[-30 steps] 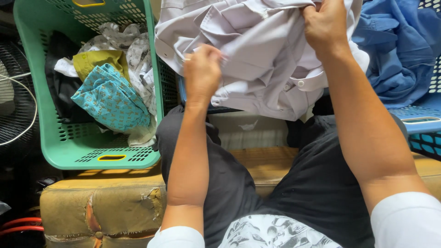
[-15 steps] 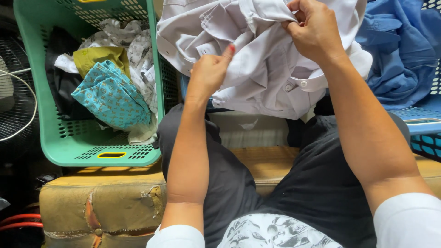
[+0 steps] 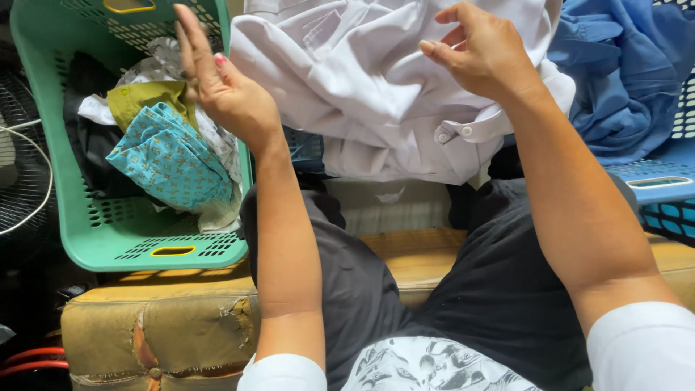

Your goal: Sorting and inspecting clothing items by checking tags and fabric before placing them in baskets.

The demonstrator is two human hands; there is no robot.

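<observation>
Baskets flank the knees: left hand [image 3: 224, 90] open beside the green basket [image 3: 108, 246], right hand [image 3: 485, 54] pinching the white shirt [image 3: 362, 94].

A worn tan cushioned bench [image 3: 145, 326], its cover torn at the front, carries a green laundry basket [image 3: 108, 246] full of mixed clothes at its left end, a blue basket [image 3: 659, 188] at its right, and the seated person between them.
</observation>
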